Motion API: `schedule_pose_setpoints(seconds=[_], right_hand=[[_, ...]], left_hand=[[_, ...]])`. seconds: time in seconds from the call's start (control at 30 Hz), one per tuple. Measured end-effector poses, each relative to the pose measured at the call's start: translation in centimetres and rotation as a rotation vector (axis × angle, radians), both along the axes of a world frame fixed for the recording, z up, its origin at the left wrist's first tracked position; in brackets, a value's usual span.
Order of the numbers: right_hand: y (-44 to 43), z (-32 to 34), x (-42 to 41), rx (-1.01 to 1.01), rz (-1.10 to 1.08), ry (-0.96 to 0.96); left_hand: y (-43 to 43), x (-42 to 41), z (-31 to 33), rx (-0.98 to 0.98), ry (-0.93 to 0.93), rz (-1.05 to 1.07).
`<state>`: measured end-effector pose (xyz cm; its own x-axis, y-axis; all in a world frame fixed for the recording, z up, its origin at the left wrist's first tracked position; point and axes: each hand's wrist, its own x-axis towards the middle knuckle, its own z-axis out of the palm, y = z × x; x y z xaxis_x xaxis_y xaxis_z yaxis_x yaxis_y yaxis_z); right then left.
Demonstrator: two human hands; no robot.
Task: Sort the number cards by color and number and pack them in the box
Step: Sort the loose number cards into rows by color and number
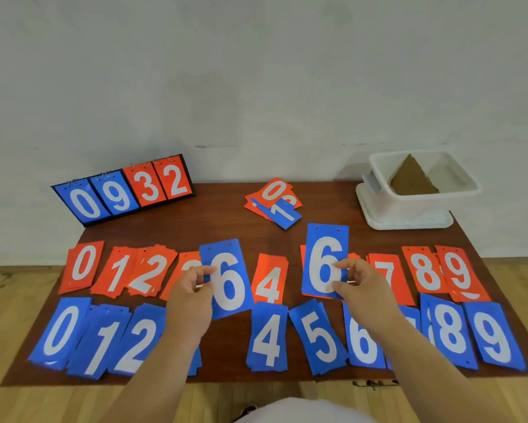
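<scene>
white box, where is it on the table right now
In the head view the white box sits at the table's far right corner against the wall, resting tilted on its lid, right of the small unsorted card pile.

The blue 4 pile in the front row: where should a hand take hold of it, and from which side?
Grip the blue 4 pile by its near short edge, coming from the person's side. Piles crowd its far and right edges, and the near edge lies close to the table front, so fingers may slide under there.

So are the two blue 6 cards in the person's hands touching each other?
Apart. The head view shows the left 6 and the right 6 with the red 4 pile and bare table plainly visible between them.
</scene>
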<state>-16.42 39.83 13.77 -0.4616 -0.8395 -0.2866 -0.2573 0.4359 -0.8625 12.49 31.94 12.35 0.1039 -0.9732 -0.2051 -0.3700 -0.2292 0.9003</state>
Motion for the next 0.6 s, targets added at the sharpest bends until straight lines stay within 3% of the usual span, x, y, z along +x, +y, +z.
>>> schedule_pose_setpoints(seconds=[0.23, 0.47, 0.6], right_hand=[[4.3, -2.7, -0.9, 0.161, -0.062, 0.059], [12.1, -4.5, -5.7, 0.260, -0.319, 0.048], [14.0, -6.2, -8.2, 0.331, -0.310, 0.078]], left_hand=[[1.9, 0.1, -3.3, 0.108, 0.004, -0.078], [4.0, -5.7, -5.0, 0.227, -0.020, -0.306], [4.9, -9.6, -5.3, 0.255, -0.009, -0.399]])
